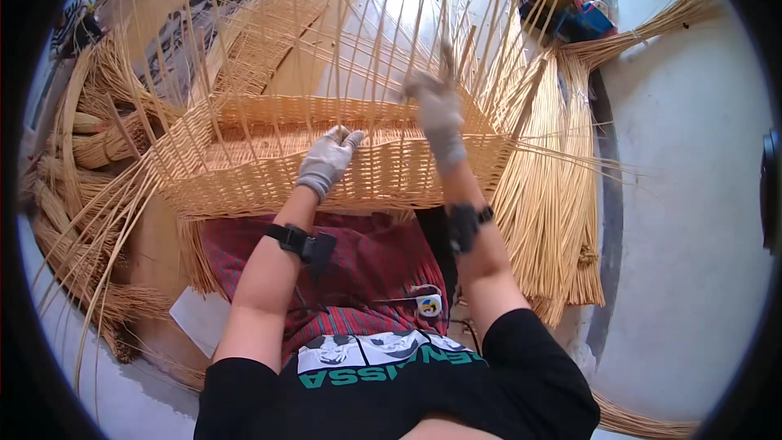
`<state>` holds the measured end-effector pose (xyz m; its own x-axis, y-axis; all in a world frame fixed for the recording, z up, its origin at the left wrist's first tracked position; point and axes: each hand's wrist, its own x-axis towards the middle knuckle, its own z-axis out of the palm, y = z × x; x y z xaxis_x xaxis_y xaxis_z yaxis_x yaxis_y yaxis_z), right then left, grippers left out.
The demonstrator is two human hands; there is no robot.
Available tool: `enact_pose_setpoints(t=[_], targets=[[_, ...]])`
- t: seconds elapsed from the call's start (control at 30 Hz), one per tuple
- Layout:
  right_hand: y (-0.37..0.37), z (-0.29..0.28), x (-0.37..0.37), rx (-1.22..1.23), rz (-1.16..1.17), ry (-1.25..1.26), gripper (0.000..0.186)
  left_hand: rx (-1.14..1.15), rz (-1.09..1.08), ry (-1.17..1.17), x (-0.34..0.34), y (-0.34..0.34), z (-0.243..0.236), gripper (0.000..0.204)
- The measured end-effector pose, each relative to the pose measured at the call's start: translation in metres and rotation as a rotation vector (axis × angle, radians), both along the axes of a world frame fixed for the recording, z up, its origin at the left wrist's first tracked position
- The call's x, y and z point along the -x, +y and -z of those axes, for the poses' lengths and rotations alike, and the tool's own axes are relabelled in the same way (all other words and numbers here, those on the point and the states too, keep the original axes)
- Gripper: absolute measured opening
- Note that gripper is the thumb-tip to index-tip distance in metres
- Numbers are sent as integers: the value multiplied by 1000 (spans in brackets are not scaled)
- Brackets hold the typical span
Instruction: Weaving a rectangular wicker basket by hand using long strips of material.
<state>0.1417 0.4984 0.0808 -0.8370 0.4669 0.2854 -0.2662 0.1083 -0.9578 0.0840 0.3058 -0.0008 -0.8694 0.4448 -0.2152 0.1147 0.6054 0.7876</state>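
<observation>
A long wicker basket (366,179) of woven tan cane lies across my lap, with thin upright stakes (379,41) rising from its walls. My left hand (327,160), in a pale work glove, is closed at the near rim, its fingers pinching the top of the weave. Whether a separate strand lies in that pinch is too small to tell. To its right, my right hand (437,114), also gloved, is raised at the near wall among the stakes. Motion smears its fingers, so what they hold, if anything, is unclear.
Cane bundles (554,204) stand close at the right, another (652,20) against the wall. Loose coils and bundles (90,220) crowd the left. Behind the basket lies a woven panel (265,41). A blue container (588,23) sits at the back right. Long cane ends stick out both sides.
</observation>
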Motion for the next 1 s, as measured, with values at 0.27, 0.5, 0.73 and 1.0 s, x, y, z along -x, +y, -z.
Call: enact_pose_setpoints(t=[0.27,0.5,0.73,1.0], targets=[[25,34,-143,175,286,-379,21,-506,-456,378,-53,5,-28,28],[24,5,15,-340,388,-626,55,95,47,582,-53,78,-35,34],[38,28,21,407,29,-226,54,249,185,259,-33,75,-43,42],[15,20,-116,314,-149,-691,36,327,261,162,-19,77,-30,62]])
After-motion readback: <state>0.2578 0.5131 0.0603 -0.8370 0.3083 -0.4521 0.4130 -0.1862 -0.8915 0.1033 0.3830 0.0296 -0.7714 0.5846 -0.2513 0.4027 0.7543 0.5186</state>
